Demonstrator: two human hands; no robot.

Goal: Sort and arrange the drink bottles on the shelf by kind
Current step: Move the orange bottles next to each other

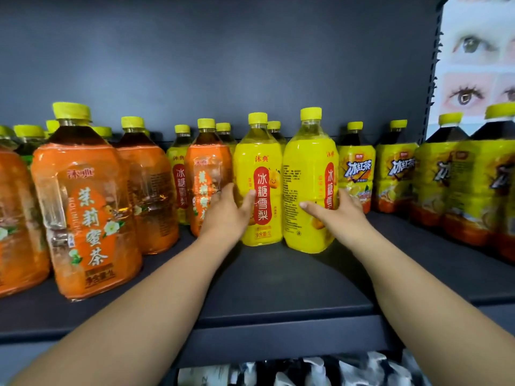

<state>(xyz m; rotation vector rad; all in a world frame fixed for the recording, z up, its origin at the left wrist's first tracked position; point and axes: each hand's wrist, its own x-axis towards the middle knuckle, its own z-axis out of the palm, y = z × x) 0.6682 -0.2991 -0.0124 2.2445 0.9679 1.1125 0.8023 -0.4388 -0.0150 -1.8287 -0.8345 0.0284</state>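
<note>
At lower left, the big orange bottle (86, 207) reads 沐典, 茉莉蜜茶, MOLIMICHA and 净含量:1L. The centre yellow bottle (259, 185) reads 沐典, 冰糖雪梨 and 净含量:1L, and the right yellow bottle (309, 188) shows part of 冰糖雪梨. Further right, the dark-tea bottle (356, 174) reads 冰红茶.

shelf front (278, 288) open (centre), bottles (83, 204) either side

You are standing in a shop, facing a dark metal shelf (278, 280) with a slotted upright (435, 79) at its right end; it carries stock in rows of many alike: orange-labelled bottles (83, 207), yellow-labelled bottles (259, 174), iced-tea bottles (395, 176), all yellow-capped; a poster of eyes (479, 51) hangs beyond; wrapped packets (312, 371) fill the tier below.
</note>
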